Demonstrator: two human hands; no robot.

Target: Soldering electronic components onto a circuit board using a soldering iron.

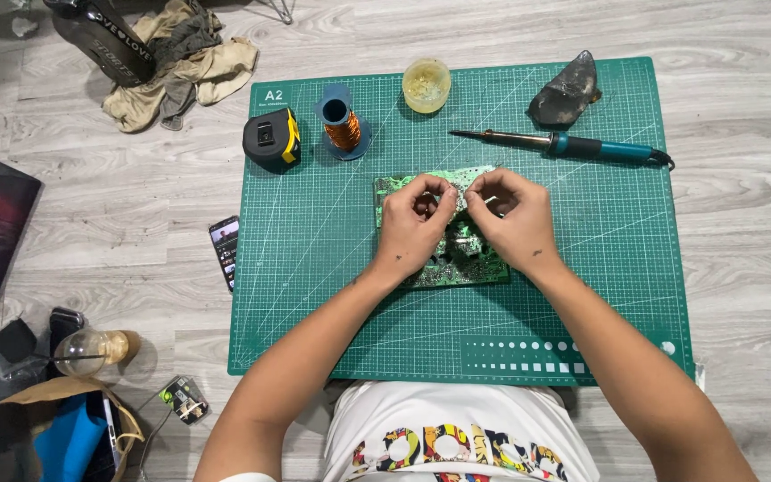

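Note:
A green circuit board (479,266) lies in the middle of a green cutting mat (332,259). Both my hands rest over the board. My left hand (414,225) has its fingers curled and pinched together near the board's upper edge. My right hand (512,214) is beside it, fingers pinched on a thin pale piece, maybe a wire, that is too small to name. The two sets of fingertips almost touch. Most of the board's centre is hidden under my hands.
On the mat's far side: a black and yellow tape measure (271,139), a spool of copper wire (343,125), a small round jar (426,85), a soldering iron (564,145), a dark sponge-like lump (566,91). A phone (225,248), cloth pile (180,62) and bag (46,428) lie on the wooden floor at left.

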